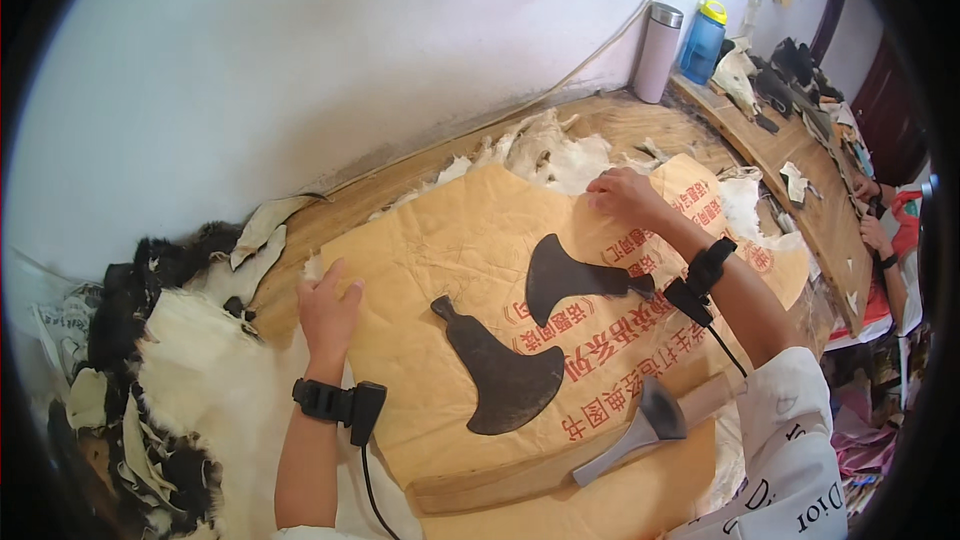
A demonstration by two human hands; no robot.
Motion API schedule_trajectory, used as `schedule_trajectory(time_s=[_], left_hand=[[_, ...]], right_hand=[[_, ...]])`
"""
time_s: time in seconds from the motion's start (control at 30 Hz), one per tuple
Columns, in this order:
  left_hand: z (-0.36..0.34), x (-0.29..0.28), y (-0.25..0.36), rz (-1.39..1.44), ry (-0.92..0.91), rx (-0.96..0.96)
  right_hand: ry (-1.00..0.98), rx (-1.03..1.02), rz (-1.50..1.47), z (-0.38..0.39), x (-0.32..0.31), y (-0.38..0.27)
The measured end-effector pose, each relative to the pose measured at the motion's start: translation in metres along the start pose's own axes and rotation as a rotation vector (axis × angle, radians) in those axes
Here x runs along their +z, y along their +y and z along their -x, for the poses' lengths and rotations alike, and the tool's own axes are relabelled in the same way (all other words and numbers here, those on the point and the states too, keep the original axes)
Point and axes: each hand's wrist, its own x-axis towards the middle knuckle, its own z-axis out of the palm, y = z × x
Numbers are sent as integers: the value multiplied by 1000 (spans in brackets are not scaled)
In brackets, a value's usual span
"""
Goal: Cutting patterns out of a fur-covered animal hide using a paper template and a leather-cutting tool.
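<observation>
a person's two bare hands touch a large sheet of brown paper (410,260) with red print, spread over pale fur hides (200,360) on a wooden desk (690,130). the left hand (330,312), fingers parted, is at the sheet's left edge; the right hand (628,197), fingers bent, is at its far edge. whether either grips it, i cannot tell. between them lie two dark, flared metal blades (505,375); nearer the person, a grey metal tool (635,430) lies across a wooden bar (490,480).
</observation>
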Motion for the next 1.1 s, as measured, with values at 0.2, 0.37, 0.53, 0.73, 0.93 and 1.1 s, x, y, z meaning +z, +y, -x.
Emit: schedule_trajectory(time_s=[0.2, 0.37, 0.53, 0.73, 0.93, 1.1], left_hand=[[-9, 6, -18, 308, -150, -228], [-9, 11, -25, 339, -86, -225], [-9, 12, -24, 358, -64, -241], [-9, 21, -21, 342, -70, -217], [-19, 26, -54, 291, -132, -226], [-25, 39, -49, 340, -121, -138]], right_hand=[[25, 115, 294, -3, 13, -3], [46, 103, 296, -6, 18, -4], [42, 149, 292, -9, 16, -7], [40, 145, 350, -6, 16, -1], [88, -24, 317, -16, 3, -1], [295, 98, 55, 41, -73, 3]])
